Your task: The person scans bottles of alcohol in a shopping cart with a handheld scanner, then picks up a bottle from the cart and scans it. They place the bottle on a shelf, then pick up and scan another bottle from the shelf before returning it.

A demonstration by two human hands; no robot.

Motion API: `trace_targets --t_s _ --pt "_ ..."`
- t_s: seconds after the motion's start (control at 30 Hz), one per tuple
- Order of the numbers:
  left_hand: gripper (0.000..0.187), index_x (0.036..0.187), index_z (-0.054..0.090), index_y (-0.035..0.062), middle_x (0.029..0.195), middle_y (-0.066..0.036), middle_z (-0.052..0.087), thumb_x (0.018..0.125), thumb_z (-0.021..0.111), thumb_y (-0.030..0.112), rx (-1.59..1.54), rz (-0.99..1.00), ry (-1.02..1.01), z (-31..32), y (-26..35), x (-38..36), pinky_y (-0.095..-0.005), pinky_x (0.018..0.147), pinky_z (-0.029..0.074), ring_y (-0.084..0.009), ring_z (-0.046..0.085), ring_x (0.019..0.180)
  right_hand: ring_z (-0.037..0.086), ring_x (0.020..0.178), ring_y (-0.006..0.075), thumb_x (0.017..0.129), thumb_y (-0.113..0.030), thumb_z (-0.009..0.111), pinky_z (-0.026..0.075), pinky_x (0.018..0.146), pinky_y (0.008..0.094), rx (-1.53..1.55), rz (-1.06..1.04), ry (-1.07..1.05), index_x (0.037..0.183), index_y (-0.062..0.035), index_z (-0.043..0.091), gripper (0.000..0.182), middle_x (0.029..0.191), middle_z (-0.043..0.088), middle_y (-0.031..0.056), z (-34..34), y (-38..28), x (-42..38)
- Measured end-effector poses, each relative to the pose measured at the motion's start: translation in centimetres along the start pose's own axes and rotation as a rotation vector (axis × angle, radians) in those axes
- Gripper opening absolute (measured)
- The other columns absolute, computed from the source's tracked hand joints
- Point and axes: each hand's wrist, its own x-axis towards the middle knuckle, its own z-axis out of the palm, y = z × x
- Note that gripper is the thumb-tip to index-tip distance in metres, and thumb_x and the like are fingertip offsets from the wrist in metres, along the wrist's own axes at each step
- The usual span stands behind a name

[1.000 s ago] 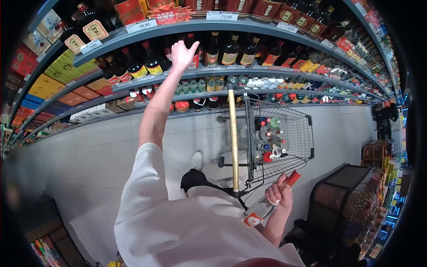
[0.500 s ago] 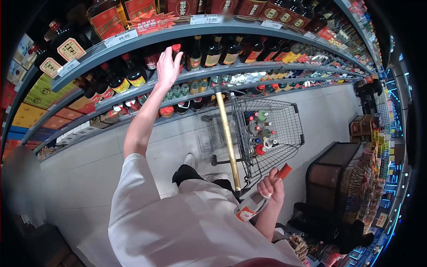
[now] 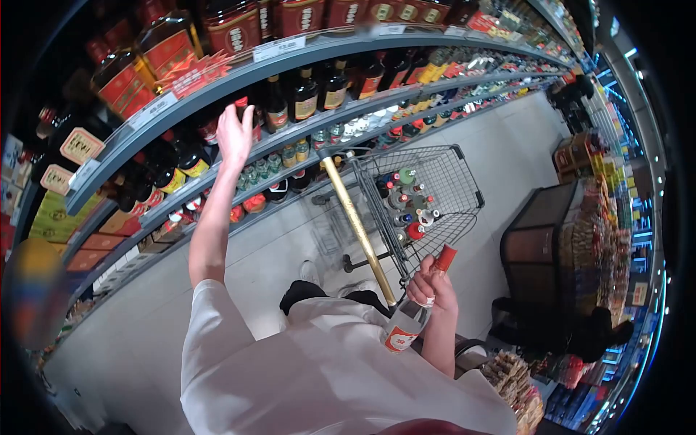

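My left hand reaches into the middle shelf, its thumb and fingers on either side of a bottle with a red cap. My hand hides much of that bottle. My right hand grips a clear glass bottle by its neck, in front of my body. This bottle has a red cap and an orange-and-white label, and it tilts with the cap up and to the right. Dark bottles with tan labels stand just right of my left hand, and yellow-labelled ones to its left.
A wire shopping cart with a golden handle stands between me and the shelves, holding several bottles. Boxed liquor lines the upper shelf. A dark display stand is to the right.
The view has shifted, so the shelves appear further left. My left hand stays at the red-capped shelf bottle; my right hand keeps hold of the clear bottle, now more upright.
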Motion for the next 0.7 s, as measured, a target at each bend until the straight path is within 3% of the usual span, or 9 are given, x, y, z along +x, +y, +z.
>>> trace_targets --t_s 0.07,0.1,0.13,0.3,0.5,0.57,0.7 --pt "0.049 0.1 0.061 -0.0045 0.097 -0.028 0.067 0.1 0.064 0.044 0.035 -0.08 -0.05 0.3 -0.6 0.8 -0.0514 0.084 0.051 -0.046 0.065 0.094 0.05 0.05 0.0119 0.101 -0.037 0.067 0.049 0.058 0.033 -0.017 0.001 -0.042 0.111 -0.0088 0.049 0.035 0.06 0.045 -0.0041 0.1 0.2 0.2" --pt "0.053 0.107 0.066 -0.0051 0.099 -0.028 0.069 0.099 0.064 0.047 0.048 -0.025 0.021 1.2 -1.6 0.9 -0.0503 0.087 0.052 -0.0452 0.067 0.097 0.05 0.05 0.0118 0.101 -0.036 0.067 0.048 0.057 0.0325 -0.006 0.002 -0.012 0.111 -0.009 0.05 0.034 0.061 0.045 -0.0042 0.4 0.4 0.1" --pt "0.057 0.111 0.067 -0.0061 0.102 -0.029 0.07 0.099 0.064 0.049 0.053 -0.093 -0.059 0.9 -1.4 1.3 -0.0497 0.089 0.052 -0.0443 0.068 0.101 0.049 0.05 0.0117 0.101 -0.036 0.068 0.047 0.057 0.0323 0.006 0.002 -0.003 0.11 -0.0089 0.05 0.033 0.061 0.045 -0.0041 0.5 0.5 0.0" --pt "0.067 0.097 0.069 -0.0115 0.102 -0.035 0.069 0.097 0.061 0.055 0.163 -0.185 -0.118 0.7 -2.1 2.7 -0.0546 0.091 0.052 -0.0488 0.067 0.101 0.048 0.05 0.0113 0.1 -0.035 0.068 0.045 0.055 0.0316 -0.017 -0.028 0.074 0.108 -0.0083 0.051 0.033 0.061 0.044 -0.0039 1.0 0.9 -0.1" --pt "0.067 0.102 0.072 -0.0109 0.099 -0.034 0.07 0.098 0.059 0.055 0.139 -0.224 -0.125 0.5 -1.6 3.0 -0.0547 0.09 0.053 -0.0492 0.068 0.101 0.047 0.05 0.0114 0.102 -0.034 0.066 0.046 0.056 0.0318 0.008 -0.021 0.114 0.108 -0.0088 0.051 0.03 0.06 0.043 -0.0036 0.3 1.4 -0.5" --pt "0.069 0.09 0.072 -0.0114 0.092 -0.037 0.068 0.097 0.059 0.056 0.138 -0.271 -0.19 0.5 -1.6 3.1 -0.0552 0.087 0.053 -0.0497 0.069 0.097 0.047 0.049 0.0114 0.102 -0.034 0.066 0.046 0.055 0.0317 0.006 0.008 0.106 0.108 -0.0089 0.051 0.03 0.06 0.043 -0.0034 0.3 1.6 -0.5" --pt "0.066 0.083 0.069 -0.0107 0.088 -0.035 0.068 0.097 0.061 0.053 0.162 -0.169 -0.066 1.5 -3.1 2.5 -0.0563 0.084 0.053 -0.0509 0.068 0.092 0.045 0.049 0.0108 0.104 -0.037 0.063 0.044 0.053 0.0309 0.039 -0.045 0.174 0.111 -0.0105 0.051 0.03 0.059 0.041 -0.0035 -0.3 1.8 -0.7"
